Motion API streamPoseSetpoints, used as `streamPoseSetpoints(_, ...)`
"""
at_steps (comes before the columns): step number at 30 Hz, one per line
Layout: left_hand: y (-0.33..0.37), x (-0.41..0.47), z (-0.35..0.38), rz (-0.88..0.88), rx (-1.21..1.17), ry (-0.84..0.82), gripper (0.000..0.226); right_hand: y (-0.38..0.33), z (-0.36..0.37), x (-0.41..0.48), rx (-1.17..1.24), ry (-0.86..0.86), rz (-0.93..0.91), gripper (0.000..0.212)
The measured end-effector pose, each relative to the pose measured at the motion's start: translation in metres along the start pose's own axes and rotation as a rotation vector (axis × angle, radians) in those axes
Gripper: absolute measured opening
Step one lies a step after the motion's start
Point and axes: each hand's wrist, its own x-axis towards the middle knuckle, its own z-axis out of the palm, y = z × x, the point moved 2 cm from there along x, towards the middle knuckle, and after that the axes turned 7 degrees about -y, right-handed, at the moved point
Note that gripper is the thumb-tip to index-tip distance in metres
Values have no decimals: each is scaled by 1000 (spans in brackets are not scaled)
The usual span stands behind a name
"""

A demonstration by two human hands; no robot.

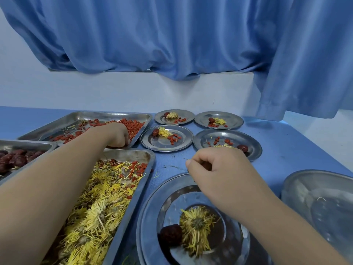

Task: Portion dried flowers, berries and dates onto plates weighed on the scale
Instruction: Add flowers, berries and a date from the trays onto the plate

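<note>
- The left hand (118,135) is stretched out over the flower tray (131,205) and into the berry tray (114,114). Its fingers curl down among the berries (133,126) at the tray's near edge. The fingertips are hidden, so I cannot tell whether they have closed on any.
- The right hand (217,167) is well apart from the left, above the far rim of the near plate (150,207). Its fingers are curled in with the thumb against the forefinger. Whether it pinches a petal strand is too small to tell.
- The near plate holds one date (171,235) touching one flower (197,224), and no berries. The scale is not visible, so I cannot tell whether it is under the plate.
- Step in hand, as I judge it: fetching berries to finish this portion.
- Four filled plates (252,148) beyond already hold all three items, so the work looks well along.
- The next move calls for a small pinch of berries, carried back over the flower tray and dropped beside the flower. The amount would be checked by weight.
- Stray berries already lie in the flower tray, so spilling on the way is a risk.
- The date tray (28,144) is at far left and a spare dish (315,188) is at right.
</note>
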Motion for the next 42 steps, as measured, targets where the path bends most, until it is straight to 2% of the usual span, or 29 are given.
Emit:
streamPoseSetpoints(12,-17,-15,-20,10,-164,248,30,-2,-3,0,-41,-14,-16,34)
streamPoseSetpoints(18,-18,-15,-14,12,-146,318,31,-4,-4,0,-39,21,-26,34)
streamPoseSetpoints(24,-17,-19,-12,6,-218,317,35,-4,-8,1,-27,48,-27,34)
streamPoseSetpoints(29,-10,-36,-19,56,-322,357,26,-5,-10,1,-43,60,-29,35)
streamPoseSetpoints(32,3,-62,-27,140,-470,391,18,-5,-16,3,-37,72,-33,33)
streamPoseSetpoints(35,23,-98,-33,234,-553,353,15,-5,-26,3,-34,107,-12,32)
streamPoseSetpoints(39,60,-149,-30,388,-731,212,16,-7,-41,2,31,149,-13,32)
streamPoseSetpoints(42,90,-178,-25,488,-747,117,18,-10,-52,2,49,191,-22,30)
